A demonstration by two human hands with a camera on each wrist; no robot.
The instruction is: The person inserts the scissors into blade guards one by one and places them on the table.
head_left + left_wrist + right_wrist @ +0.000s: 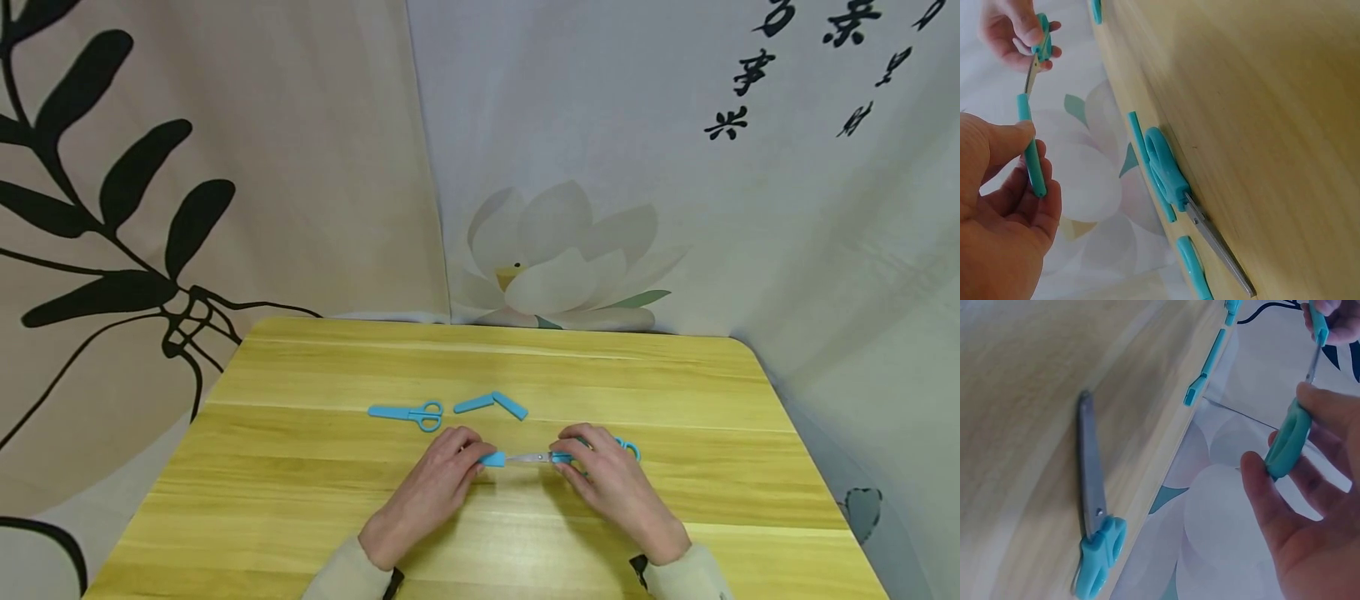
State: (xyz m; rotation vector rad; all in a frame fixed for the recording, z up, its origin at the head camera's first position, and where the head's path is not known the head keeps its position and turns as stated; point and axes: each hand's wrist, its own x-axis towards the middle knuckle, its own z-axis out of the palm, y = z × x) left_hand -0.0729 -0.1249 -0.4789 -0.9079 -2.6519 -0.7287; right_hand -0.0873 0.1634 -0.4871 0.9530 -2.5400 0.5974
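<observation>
My left hand pinches a blue blade cover between thumb and fingers. The right hand grips a pair of scissors by its blue handle. Its metal blades run level between the hands, tips at the cover's mouth; how far they reach inside cannot be told. Bare-bladed scissors lie beyond the right hand, partly hidden by it in the head view. Another bare pair shows on the table in the left wrist view.
Covered scissors lie behind my left hand on the wooden table. Two loose blue covers, one on the left and one on the right, lie end to end beside them. A printed curtain hangs behind the table's far edge.
</observation>
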